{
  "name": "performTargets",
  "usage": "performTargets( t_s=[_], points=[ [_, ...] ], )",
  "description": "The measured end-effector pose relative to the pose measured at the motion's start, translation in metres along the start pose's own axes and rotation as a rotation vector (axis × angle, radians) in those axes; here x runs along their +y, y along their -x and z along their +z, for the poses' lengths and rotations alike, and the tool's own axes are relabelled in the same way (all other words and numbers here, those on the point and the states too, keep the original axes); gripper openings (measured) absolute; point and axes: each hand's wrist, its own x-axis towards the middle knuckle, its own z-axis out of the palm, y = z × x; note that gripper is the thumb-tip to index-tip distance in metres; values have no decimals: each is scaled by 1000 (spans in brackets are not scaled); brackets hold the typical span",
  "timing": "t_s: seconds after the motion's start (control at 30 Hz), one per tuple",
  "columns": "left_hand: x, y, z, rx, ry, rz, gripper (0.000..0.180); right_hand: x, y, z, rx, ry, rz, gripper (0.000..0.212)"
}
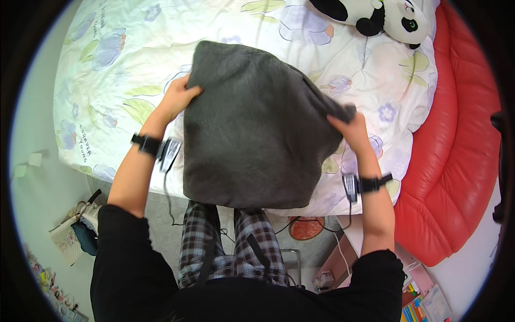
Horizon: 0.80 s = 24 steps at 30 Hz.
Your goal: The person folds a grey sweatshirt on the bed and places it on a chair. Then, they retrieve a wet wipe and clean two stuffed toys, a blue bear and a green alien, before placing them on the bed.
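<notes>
A dark grey, soft-looking piece of cloth (252, 129) hangs between my two hands, partly over the bed and past its near edge. My left hand (179, 99) grips its left side below the upper left corner, thumb on top and the other fingers hidden behind. At the right, my right hand (351, 129) pinches a bunched, slightly blurred corner of the cloth. From there, folds run up along the cloth's right edge. Its lower edge hangs just above my knees. Whether it is one layer or folded double, I cannot tell.
The bed has a white floral sheet (129, 70). A panda plush (391, 24) lies at its far right, beside a red padded headboard (450, 139). Cables run from my wrist straps. A white bag (67, 236) hangs at the lower left; a round red stool (306, 227) stands below.
</notes>
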Motion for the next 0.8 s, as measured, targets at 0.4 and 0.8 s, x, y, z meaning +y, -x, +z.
performTargets(
  t_s=[0.4, 0.8],
  points=[
    [-129, 174, -9, -344, -703, -39, 31, 87, 194, 48, -543, 670, -482, 27],
    [-184, 200, 69, 121, 331, -461, 86, 157, 169, 83, -196, -513, 779, 65]
  ],
)
